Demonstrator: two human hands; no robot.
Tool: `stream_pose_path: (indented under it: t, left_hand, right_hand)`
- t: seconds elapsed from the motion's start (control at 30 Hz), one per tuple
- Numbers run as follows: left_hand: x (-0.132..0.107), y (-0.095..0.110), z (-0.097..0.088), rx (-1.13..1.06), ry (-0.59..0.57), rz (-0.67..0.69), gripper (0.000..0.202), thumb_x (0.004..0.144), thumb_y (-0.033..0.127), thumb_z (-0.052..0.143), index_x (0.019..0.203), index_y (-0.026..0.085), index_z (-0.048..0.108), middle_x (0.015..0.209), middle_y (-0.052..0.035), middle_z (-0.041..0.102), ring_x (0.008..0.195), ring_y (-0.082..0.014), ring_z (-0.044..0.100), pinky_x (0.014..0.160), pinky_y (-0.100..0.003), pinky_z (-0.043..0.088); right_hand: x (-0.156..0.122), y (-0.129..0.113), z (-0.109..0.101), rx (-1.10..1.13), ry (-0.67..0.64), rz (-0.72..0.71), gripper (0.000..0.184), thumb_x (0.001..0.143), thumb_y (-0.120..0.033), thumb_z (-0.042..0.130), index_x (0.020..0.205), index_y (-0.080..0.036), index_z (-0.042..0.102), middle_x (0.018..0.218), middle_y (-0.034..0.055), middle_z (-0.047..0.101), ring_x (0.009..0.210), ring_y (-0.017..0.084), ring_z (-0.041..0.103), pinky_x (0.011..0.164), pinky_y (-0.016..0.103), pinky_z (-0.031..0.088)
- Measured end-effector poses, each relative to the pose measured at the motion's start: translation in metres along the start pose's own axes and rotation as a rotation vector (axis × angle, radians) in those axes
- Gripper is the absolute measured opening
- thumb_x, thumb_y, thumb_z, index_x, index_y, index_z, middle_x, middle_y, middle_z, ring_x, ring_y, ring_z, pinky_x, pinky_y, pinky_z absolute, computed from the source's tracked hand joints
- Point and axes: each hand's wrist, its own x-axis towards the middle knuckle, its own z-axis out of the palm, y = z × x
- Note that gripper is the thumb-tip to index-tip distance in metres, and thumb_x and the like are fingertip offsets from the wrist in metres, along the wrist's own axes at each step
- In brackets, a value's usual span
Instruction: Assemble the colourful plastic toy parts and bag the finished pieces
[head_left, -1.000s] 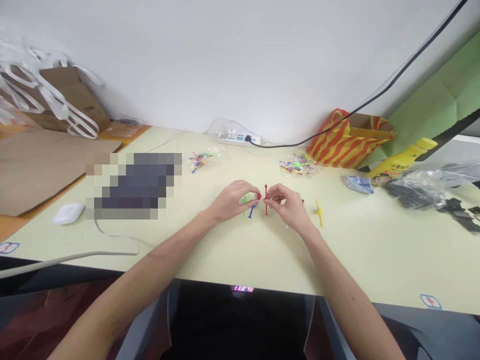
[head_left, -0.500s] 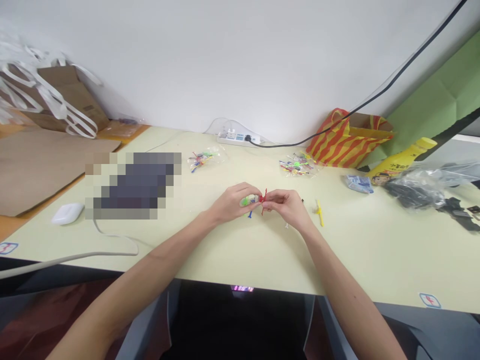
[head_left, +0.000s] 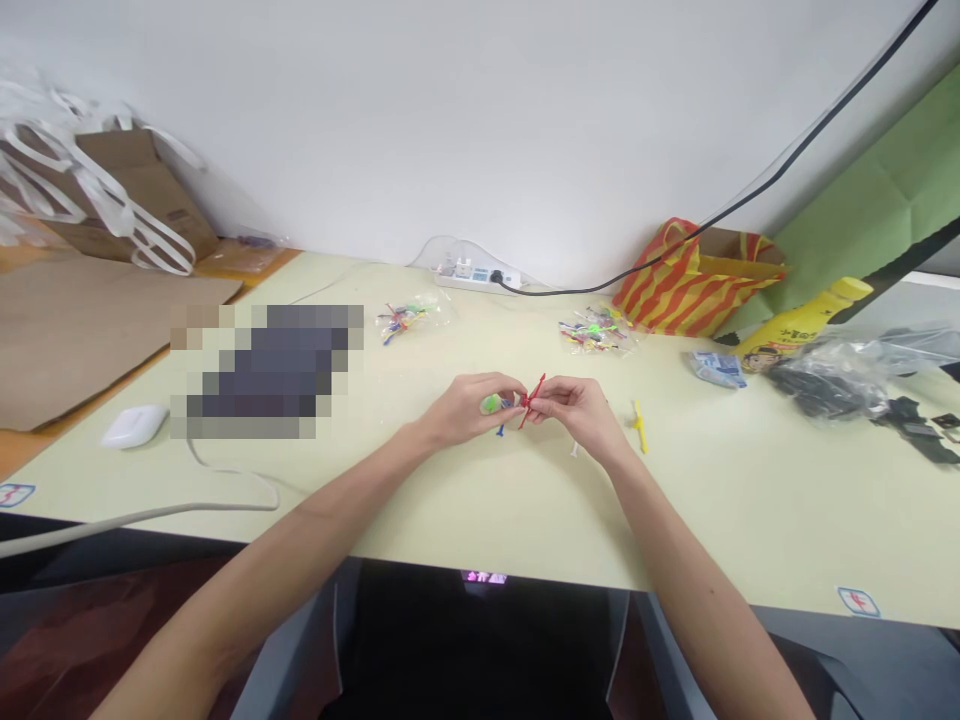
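Fingers now hold the once-upright red stick tilted.

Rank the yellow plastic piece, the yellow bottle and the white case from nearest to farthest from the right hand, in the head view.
1. yellow plastic piece, just right of the right hand.
2. yellow bottle, far right, toward the wall.
3. white case, far left.

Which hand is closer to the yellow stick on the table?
Right. The right hand sits just left of the yellow stick; the left hand is farther left, beyond it.
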Motion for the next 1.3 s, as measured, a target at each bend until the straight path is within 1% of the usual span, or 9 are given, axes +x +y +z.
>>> stream_pose_path:
  t: [0.17,0.3,0.43,0.7,0.87,1.1,1.2,1.3]
  left_hand:
    - [0.0019,0.0034,-0.0008,-0.051,0.006,-0.051,0.021,0.094,0.030,0.066,0.110,0.018,0.070,0.100,-0.0065,0.076,0.087,-0.0153,0.072,0.085,-0.027,0.055]
    - [0.0027,0.0043,-0.0011,-0.165,-0.012,-0.121,0.022,0.093,0.031,0.067,0.110,0.017,0.072,0.099,-0.0067,0.076,0.086,-0.0150,0.072,0.083,-0.026,0.056]
    - [0.0029,0.0047,0.0006,-0.262,-0.013,-0.158,0.022,0.092,0.030,0.068,0.109,0.017,0.073,0.099,-0.0069,0.076,0.087,-0.0152,0.072,0.083,-0.027,0.057]
    - [0.0042,0.0096,0.0050,-0.396,0.034,-0.236,0.021,0.092,0.030,0.068,0.106,0.016,0.073,0.104,-0.0085,0.074,0.093,-0.0171,0.071,0.088,-0.030,0.059]
    - [0.0037,0.0090,0.0054,-0.407,0.039,-0.237,0.022,0.092,0.029,0.068,0.110,0.016,0.072,0.106,-0.0085,0.074,0.095,-0.0171,0.071,0.091,-0.032,0.059]
    - [0.0040,0.0089,0.0033,-0.387,0.026,-0.215,0.021,0.091,0.028,0.070,0.109,0.016,0.074,0.105,-0.0085,0.075,0.093,-0.0163,0.071,0.087,-0.029,0.058]
    - [0.0041,0.0083,0.0030,-0.421,0.024,-0.207,0.022,0.089,0.028,0.071,0.107,0.016,0.075,0.105,-0.0097,0.074,0.091,-0.0166,0.071,0.088,-0.031,0.059]
    - [0.0035,0.0073,0.0043,-0.479,0.035,-0.231,0.024,0.088,0.029,0.073,0.107,0.015,0.075,0.107,-0.0108,0.074,0.094,-0.0183,0.071,0.092,-0.035,0.059]
  right_hand:
    - [0.0002,0.0014,-0.0022,0.026,-0.037,-0.034,0.031,0.072,-0.043,0.086,0.082,-0.016,0.074,0.074,0.0060,0.075,0.066,0.018,0.071,0.068,0.033,0.060]
    - [-0.0005,0.0044,-0.0037,0.065,-0.051,-0.031,0.029,0.074,-0.041,0.086,0.083,-0.016,0.073,0.074,0.0056,0.075,0.067,0.017,0.071,0.069,0.032,0.059]
    - [-0.0008,0.0064,-0.0042,0.116,-0.068,-0.008,0.028,0.075,-0.040,0.086,0.083,-0.017,0.072,0.075,0.0044,0.074,0.067,0.016,0.070,0.069,0.031,0.058]
    - [-0.0025,0.0017,-0.0027,0.199,-0.076,0.012,0.031,0.075,-0.041,0.086,0.084,-0.018,0.068,0.076,0.0029,0.072,0.067,0.015,0.070,0.070,0.031,0.058]
    - [-0.0028,0.0024,-0.0030,0.184,-0.090,0.006,0.030,0.077,-0.041,0.085,0.083,-0.018,0.068,0.077,0.0032,0.073,0.068,0.016,0.070,0.072,0.031,0.058]
    - [-0.0015,0.0073,-0.0027,0.173,-0.103,0.015,0.034,0.074,-0.044,0.086,0.084,-0.018,0.067,0.077,0.0034,0.073,0.068,0.016,0.070,0.070,0.031,0.058]
    - [-0.0017,0.0088,-0.0018,0.189,-0.112,0.027,0.033,0.076,-0.043,0.086,0.085,-0.017,0.068,0.077,0.0035,0.073,0.068,0.015,0.070,0.070,0.030,0.057]
    - [-0.0017,0.0095,-0.0013,0.210,-0.118,0.045,0.033,0.075,-0.042,0.087,0.087,-0.018,0.068,0.079,0.0033,0.073,0.068,0.015,0.070,0.069,0.029,0.057]
